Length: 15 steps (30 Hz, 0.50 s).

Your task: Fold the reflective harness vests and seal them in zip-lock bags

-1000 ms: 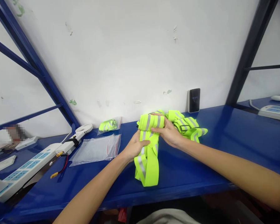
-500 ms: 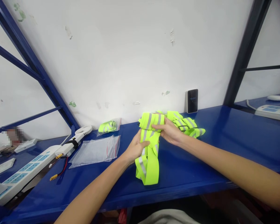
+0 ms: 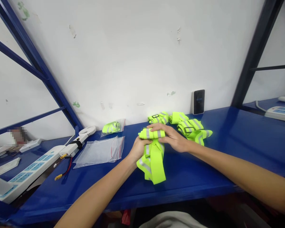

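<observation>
Head view looks down on a blue steel shelf [image 3: 218,152] against a white wall, where a neon-yellow reflective vest [image 3: 154,166] lies before the person, its rolled end crosswise and its loose bands trailing toward the shelf's front edge. The right hand [image 3: 172,136], fingers loosely curved, presses over the roll from above and the far side; the left hand [image 3: 140,148], nearly closed, grips the vest just below the roll's left end.

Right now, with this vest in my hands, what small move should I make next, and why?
Probably roll it further: your right hand presses the rolled top of the reflective vest, your left hand grips below it, and the loose lower part lies unrolled on the blue shelf.
</observation>
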Available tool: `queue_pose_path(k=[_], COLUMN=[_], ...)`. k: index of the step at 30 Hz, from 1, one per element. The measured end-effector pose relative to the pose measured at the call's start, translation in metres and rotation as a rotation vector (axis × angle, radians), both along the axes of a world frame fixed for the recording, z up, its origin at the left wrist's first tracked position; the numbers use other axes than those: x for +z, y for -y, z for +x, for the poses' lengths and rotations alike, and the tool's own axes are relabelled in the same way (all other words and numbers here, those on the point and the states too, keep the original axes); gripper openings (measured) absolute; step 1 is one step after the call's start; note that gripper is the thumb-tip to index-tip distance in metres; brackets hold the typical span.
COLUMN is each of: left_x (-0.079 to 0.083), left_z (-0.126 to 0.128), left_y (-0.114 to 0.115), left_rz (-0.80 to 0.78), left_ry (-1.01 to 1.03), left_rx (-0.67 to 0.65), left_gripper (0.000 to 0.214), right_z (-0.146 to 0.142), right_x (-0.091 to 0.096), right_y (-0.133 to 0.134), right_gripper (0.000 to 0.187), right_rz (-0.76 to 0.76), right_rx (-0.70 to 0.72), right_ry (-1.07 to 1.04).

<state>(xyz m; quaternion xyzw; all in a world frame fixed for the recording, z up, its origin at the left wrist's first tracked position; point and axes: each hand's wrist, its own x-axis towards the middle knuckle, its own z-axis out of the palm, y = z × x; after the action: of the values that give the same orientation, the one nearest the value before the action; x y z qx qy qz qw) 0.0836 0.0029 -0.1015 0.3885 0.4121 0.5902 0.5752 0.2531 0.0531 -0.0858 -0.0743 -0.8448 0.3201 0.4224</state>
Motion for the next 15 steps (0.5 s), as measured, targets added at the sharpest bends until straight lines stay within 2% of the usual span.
queue_pose_path(k=[2,7,12,15], left_x=[-0.001,0.004,0.015,0.018], left_z=[-0.001,-0.004,-0.011,-0.011], left_y=[-0.002,0.007,0.02,0.019], left_rz=[-0.007,0.026,0.096,0.111], left_ry=[-0.003,0.084,0.152,0.088], left_rx=[0.022,-0.033,-0.154,-0.116], left_gripper=[0.043,0.064,0.088,0.078], right_z=[0.001,-0.002,-0.002,-0.006], right_x=[0.001,0.001,-0.004,-0.006], right_y=[0.003,0.003,0.003,0.005], right_gripper=[0.025,0.013,0.011,0.013], right_rz=[0.017,-0.078,-0.052,-0.028], right_rx=[0.026,-0.028,-0.089,-0.118], right_ry=[0.022,-0.021,0.015,0.008])
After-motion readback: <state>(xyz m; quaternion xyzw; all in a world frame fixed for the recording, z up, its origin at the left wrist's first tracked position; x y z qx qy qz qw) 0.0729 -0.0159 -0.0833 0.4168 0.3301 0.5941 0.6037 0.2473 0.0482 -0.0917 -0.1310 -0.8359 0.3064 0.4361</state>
